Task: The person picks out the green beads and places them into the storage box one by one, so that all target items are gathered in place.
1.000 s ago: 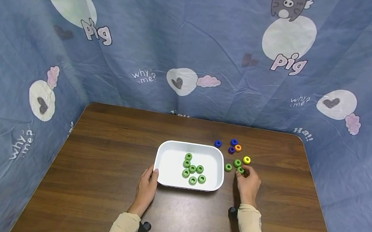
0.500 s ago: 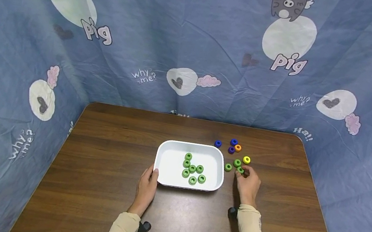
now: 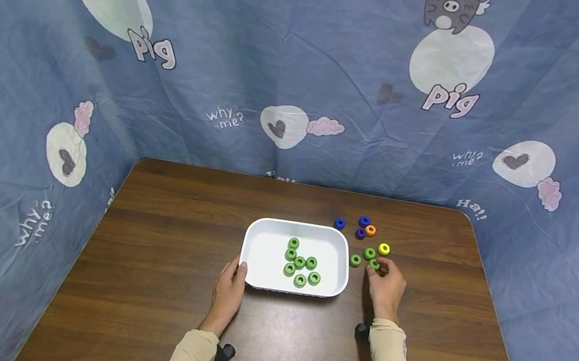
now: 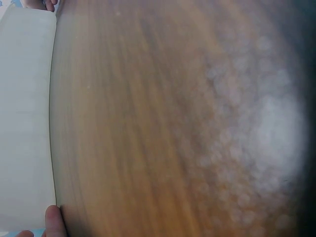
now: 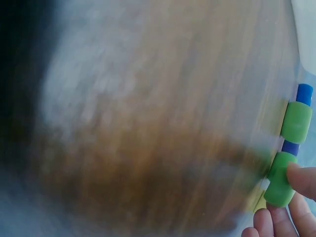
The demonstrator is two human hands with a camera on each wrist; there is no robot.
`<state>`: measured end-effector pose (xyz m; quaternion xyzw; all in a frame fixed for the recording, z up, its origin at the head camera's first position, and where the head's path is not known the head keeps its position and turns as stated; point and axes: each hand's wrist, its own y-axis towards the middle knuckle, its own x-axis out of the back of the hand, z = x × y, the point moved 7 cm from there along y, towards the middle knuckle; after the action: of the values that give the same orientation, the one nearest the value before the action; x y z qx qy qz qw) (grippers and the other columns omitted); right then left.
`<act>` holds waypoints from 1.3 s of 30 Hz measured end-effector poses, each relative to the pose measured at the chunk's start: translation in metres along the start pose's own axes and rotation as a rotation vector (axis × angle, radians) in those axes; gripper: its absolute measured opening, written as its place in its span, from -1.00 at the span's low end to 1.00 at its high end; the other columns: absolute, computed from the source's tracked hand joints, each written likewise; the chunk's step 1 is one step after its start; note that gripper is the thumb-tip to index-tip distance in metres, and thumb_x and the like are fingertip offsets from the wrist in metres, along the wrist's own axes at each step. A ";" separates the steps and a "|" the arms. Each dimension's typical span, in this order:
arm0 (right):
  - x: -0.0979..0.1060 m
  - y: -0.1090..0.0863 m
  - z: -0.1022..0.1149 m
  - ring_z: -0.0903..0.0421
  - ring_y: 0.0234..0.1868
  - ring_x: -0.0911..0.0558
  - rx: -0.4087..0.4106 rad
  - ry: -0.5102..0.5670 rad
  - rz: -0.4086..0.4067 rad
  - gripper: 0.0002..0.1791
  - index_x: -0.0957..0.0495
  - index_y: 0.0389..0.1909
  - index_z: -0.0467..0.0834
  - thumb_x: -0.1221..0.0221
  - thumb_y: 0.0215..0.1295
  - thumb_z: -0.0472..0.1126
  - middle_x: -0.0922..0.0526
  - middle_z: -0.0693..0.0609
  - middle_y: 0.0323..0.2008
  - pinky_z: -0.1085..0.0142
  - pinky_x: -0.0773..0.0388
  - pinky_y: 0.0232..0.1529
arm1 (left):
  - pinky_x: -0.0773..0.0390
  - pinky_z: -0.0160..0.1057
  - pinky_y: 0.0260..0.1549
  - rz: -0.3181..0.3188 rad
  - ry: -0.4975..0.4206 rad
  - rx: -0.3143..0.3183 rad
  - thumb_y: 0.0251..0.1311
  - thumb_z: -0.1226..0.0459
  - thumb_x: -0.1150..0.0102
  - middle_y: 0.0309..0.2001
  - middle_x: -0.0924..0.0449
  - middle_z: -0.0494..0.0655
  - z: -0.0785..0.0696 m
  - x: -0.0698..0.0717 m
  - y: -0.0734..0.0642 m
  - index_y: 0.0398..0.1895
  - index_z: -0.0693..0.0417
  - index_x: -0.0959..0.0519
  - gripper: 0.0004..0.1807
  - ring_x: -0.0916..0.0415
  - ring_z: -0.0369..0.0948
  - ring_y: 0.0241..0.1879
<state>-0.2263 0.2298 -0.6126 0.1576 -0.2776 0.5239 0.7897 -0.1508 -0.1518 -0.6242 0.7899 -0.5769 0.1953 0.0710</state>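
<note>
Green rings, thick and bead-like, lie in a white rectangular tray (image 3: 262,275) at mid-table. My left hand (image 3: 228,295) holds the tray's near left corner, its thumb (image 4: 54,219) against the side in the left wrist view. To the right of the tray, my right hand (image 3: 385,289) pinches a green ring (image 5: 280,185) between thumb and fingers, low over the wood. Beside it sit two more green rings, one farther back (image 3: 370,254) and one nearer the tray (image 3: 355,260).
A yellow ring (image 3: 384,249) lies just beyond my right hand. Farther back are an orange ring (image 3: 370,230), a purple ring (image 3: 360,234) and two blue rings, one left (image 3: 340,223) and one right (image 3: 365,221). Blue printed cloth (image 3: 291,168) hangs around the wooden table (image 3: 158,312).
</note>
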 end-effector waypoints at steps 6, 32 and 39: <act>0.004 -0.001 0.007 -0.22 0.04 -0.68 0.007 0.008 -0.020 -0.66 -0.62 0.03 -0.27 -0.31 0.24 -0.28 -0.71 -0.29 0.01 -0.04 -0.58 0.07 | -0.41 0.12 0.30 -0.004 0.010 0.002 0.52 0.07 0.11 0.26 -0.52 0.13 0.000 0.000 0.000 0.44 0.11 -0.39 -0.47 -0.45 0.04 0.29; 0.021 -0.006 0.069 -0.21 0.05 -0.67 0.167 0.074 -0.084 -0.68 -0.66 -0.02 -0.24 -0.37 0.20 -0.26 -0.73 -0.25 -0.02 -0.03 -0.59 0.14 | -0.45 0.11 0.26 0.011 0.021 0.008 0.54 0.00 0.17 0.26 -0.51 0.11 0.000 0.000 -0.001 0.45 0.06 -0.37 -0.44 -0.45 0.03 0.30; 0.019 -0.012 0.083 -0.21 0.05 -0.67 0.217 0.096 -0.063 -0.67 -0.66 -0.02 -0.28 -0.37 0.20 -0.28 -0.73 -0.25 -0.02 -0.07 -0.57 0.17 | -0.47 0.07 0.21 0.007 0.034 0.002 0.55 0.02 0.17 0.26 -0.52 0.10 0.000 0.000 -0.001 0.45 0.06 -0.37 -0.45 -0.47 0.00 0.25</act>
<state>-0.2324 0.1943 -0.5351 0.2255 -0.1759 0.5326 0.7965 -0.1504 -0.1513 -0.6245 0.7846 -0.5781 0.2095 0.0791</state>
